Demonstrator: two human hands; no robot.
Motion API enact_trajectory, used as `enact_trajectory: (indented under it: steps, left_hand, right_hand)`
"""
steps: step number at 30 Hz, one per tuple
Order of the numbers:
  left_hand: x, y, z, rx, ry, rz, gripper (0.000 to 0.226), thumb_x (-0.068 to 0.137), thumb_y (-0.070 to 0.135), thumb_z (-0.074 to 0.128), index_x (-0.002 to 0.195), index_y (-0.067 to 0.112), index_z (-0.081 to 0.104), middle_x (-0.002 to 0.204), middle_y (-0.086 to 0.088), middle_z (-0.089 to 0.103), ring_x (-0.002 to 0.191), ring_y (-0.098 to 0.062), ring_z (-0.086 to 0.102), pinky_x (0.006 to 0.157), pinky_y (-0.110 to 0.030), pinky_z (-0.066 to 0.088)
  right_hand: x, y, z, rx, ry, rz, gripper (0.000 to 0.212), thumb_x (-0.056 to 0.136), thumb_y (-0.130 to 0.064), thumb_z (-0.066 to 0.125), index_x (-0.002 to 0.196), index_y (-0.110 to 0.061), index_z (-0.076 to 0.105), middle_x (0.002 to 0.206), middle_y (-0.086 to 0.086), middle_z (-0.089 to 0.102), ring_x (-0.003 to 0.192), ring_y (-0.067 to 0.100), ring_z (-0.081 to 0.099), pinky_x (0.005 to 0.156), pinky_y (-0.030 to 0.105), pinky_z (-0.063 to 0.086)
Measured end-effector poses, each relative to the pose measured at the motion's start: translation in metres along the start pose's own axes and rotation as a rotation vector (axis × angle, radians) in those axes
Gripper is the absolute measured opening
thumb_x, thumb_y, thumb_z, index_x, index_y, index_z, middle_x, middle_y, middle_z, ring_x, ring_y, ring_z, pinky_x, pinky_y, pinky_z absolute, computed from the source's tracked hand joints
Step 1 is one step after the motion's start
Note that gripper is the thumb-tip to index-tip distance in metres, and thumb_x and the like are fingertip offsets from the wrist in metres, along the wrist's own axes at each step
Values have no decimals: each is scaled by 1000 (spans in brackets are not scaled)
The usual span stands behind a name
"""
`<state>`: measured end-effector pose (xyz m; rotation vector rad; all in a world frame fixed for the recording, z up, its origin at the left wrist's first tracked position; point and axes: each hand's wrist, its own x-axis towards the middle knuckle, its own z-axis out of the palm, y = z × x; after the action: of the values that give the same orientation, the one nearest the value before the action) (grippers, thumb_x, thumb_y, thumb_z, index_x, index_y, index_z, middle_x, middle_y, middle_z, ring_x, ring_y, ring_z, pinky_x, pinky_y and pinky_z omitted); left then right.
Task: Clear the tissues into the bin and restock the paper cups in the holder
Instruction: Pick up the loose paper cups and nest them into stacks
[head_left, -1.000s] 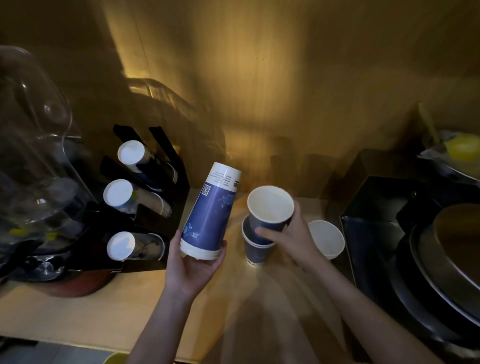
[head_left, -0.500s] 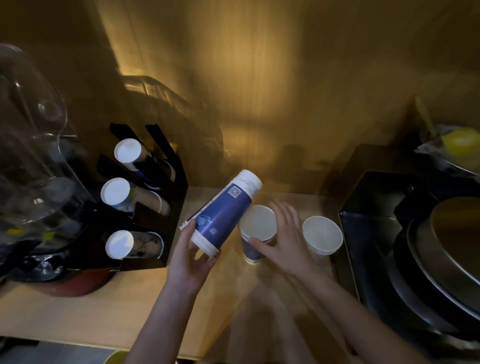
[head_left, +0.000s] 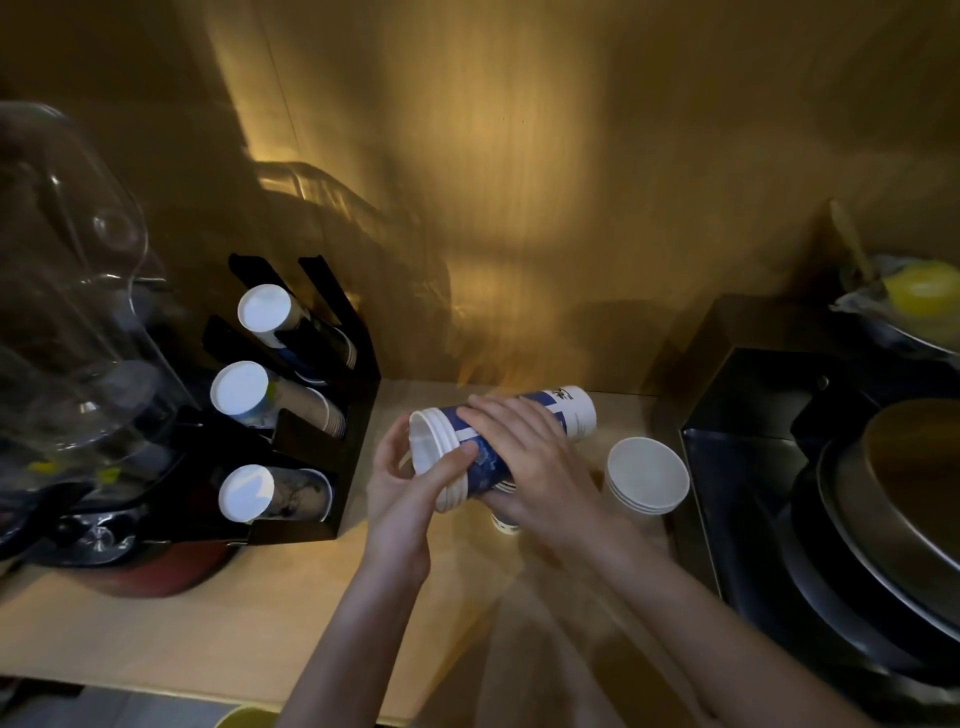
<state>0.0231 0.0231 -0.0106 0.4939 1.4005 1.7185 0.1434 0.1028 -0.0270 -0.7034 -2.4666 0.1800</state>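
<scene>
Both hands hold a nested stack of blue paper cups (head_left: 566, 408), tipped almost horizontal with its open rims toward the left. My left hand (head_left: 402, 480) grips the rim end. My right hand (head_left: 524, 457) lies over the stack's middle. A black cup holder (head_left: 358, 415) stands to the left with three tilted slots, each showing the white bottom of a cup stack. A short stack of white cups (head_left: 647, 475) stands upright to the right of my hands. Another blue cup (head_left: 506, 522) peeks out under my right hand. No tissues or bin can be seen.
A clear glass appliance (head_left: 67, 332) on a dark base fills the left side. At the right stand a black box (head_left: 748, 431) and stacked metal pans (head_left: 893, 530). A yellow object (head_left: 919, 293) lies at the far right. The wooden counter (head_left: 182, 629) backs onto a wooden wall.
The blue stack has tipped from upright to nearly horizontal. My right hand let go of the single blue cup, which now stands on the counter, and moved onto the stack.
</scene>
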Motion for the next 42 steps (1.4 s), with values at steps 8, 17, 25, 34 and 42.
enact_trajectory:
  steps: [8, 17, 25, 34, 42]
  left_hand:
    - [0, 3, 4, -102, 22, -80, 71, 58, 11, 77, 120, 26, 46, 126, -1, 52, 109, -16, 54, 79, -34, 51]
    - [10, 1, -15, -372, -4, -471, 46, 74, 34, 65, 117, 18, 56, 108, -9, 60, 96, -26, 59, 68, -36, 49]
    - [19, -13, -55, -708, -147, -635, 75, 46, 42, 84, 116, 23, 63, 114, -8, 66, 101, -32, 61, 73, -43, 58]
    - [18, -31, -61, -834, 13, -711, 83, 28, 31, 92, 104, 12, 63, 113, -22, 59, 106, -40, 55, 64, -52, 58]
    - [13, -20, -48, -778, 108, -664, 40, 76, 42, 64, 93, 7, 56, 102, -23, 55, 108, -43, 52, 86, -54, 51]
  right_hand:
    - [3, 3, -4, -101, 26, -79, 70, 68, -23, 72, 131, -13, 44, 132, 6, 58, 124, 17, 40, 106, 30, 27]
    - [12, 18, -9, -261, 140, -134, 50, 79, -13, 55, 127, -13, 45, 129, 9, 61, 124, 20, 41, 108, 38, 27]
    - [23, 35, -41, 27, 363, 132, 80, 60, -20, 83, 129, -8, 44, 128, 13, 57, 121, 21, 48, 104, 31, 36]
    - [9, 16, -49, 504, 379, 509, 99, 50, -50, 79, 134, -40, 28, 128, -10, 51, 115, -4, 49, 96, 14, 42]
    - [-19, 28, -1, 503, 36, 649, 91, 56, -42, 83, 131, -34, 33, 128, -14, 49, 122, 13, 48, 98, 35, 46]
